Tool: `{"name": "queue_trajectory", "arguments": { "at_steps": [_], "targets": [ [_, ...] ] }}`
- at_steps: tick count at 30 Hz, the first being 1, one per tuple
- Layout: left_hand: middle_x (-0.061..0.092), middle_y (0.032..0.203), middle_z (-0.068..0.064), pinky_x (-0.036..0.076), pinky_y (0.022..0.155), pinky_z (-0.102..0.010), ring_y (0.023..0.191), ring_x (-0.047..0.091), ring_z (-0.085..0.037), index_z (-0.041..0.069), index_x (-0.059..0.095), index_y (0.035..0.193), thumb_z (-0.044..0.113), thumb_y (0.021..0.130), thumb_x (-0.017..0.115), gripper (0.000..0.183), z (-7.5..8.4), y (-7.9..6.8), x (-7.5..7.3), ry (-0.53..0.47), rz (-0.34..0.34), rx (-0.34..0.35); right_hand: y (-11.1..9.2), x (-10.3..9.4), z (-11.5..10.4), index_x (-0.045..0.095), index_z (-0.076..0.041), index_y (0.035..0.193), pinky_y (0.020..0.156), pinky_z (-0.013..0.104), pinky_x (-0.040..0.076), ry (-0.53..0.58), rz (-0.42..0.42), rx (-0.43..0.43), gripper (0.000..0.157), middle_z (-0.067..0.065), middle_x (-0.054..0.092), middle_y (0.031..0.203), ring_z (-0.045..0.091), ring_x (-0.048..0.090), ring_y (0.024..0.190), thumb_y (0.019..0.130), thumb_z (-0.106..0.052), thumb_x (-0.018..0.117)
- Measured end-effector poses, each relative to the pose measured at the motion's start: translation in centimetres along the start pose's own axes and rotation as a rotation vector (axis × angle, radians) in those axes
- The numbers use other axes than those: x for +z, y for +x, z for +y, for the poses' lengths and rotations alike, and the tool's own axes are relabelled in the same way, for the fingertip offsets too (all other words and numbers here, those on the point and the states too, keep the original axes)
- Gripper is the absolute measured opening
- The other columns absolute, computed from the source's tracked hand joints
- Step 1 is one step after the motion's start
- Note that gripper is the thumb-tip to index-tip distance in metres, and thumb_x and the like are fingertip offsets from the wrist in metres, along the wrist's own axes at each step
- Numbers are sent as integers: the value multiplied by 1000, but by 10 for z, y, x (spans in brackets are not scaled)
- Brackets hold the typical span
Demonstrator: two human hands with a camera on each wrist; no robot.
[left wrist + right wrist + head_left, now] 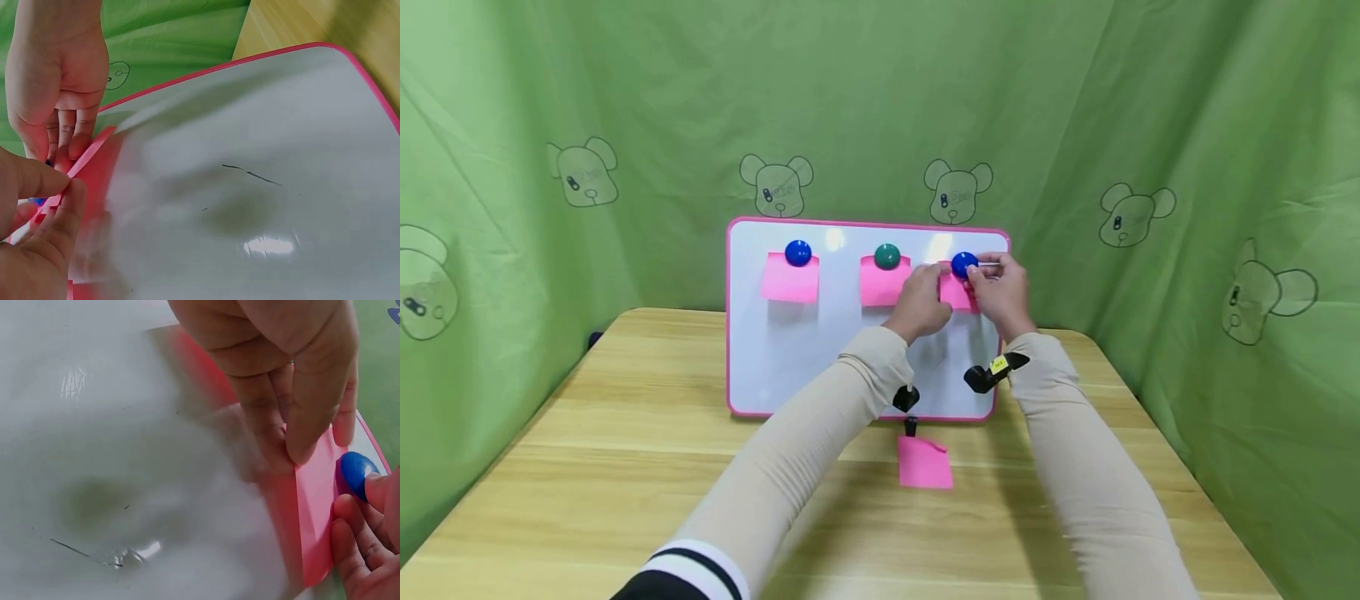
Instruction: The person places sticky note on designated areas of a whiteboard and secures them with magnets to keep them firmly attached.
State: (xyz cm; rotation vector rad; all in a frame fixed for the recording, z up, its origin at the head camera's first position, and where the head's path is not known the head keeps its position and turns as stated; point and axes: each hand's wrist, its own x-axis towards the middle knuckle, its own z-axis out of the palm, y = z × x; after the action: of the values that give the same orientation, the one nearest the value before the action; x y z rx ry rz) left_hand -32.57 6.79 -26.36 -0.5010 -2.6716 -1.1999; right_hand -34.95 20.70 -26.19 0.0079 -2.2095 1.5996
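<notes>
A whiteboard (805,358) with a pink rim stands upright at the back of the table. At its upper right, my left hand (919,302) pinches the edge of a pink sticky note (315,506) between thumb and finger. My right hand (1006,293) holds a round blue magnet (356,470) by its edge, at the top of that note. The note's lower part stands off the board surface. In the left wrist view the magnet is mostly hidden behind the fingers.
Two more pink notes hang on the board, one under a blue magnet (798,252), the other under a green magnet (887,257). Another pink note (925,463) lies on the wooden table (625,450) in front. Green curtains (865,100) surround the table.
</notes>
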Motion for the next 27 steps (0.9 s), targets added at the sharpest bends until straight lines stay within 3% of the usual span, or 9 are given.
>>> {"name": "queue_trajectory", "arguments": {
  "at_steps": [4,11,18,27],
  "targets": [
    [49,132,-7,48,92,-24,114,47,-16,11,53,136,3,87,66,51,-2,1,2,-5,3,-10,0,2,2,56,0,122,66,18,53,-61,22,-7,30,10,61,99,11,61,78,94,-9,62],
    [50,130,-6,47,92,-23,110,48,-15,10,51,138,4,87,67,54,-3,1,3,5,-11,-16,0,2,3,58,-2,120,67,19,52,-104,55,-7,29,9,62,98,12,60,81,93,-12,63],
    [50,136,-5,44,99,-25,118,48,-16,11,49,140,5,87,67,56,-1,0,4,10,-46,-12,-1,-1,5,59,-1,114,59,18,44,-182,119,-45,27,4,57,87,10,50,75,91,-14,66],
    [50,136,-6,43,100,-27,118,48,-17,9,47,140,7,88,67,56,-6,0,5,18,-45,-6,-1,2,5,60,-2,114,64,20,44,-194,107,-43,28,2,58,87,9,51,76,90,-16,67]
  ]
}}
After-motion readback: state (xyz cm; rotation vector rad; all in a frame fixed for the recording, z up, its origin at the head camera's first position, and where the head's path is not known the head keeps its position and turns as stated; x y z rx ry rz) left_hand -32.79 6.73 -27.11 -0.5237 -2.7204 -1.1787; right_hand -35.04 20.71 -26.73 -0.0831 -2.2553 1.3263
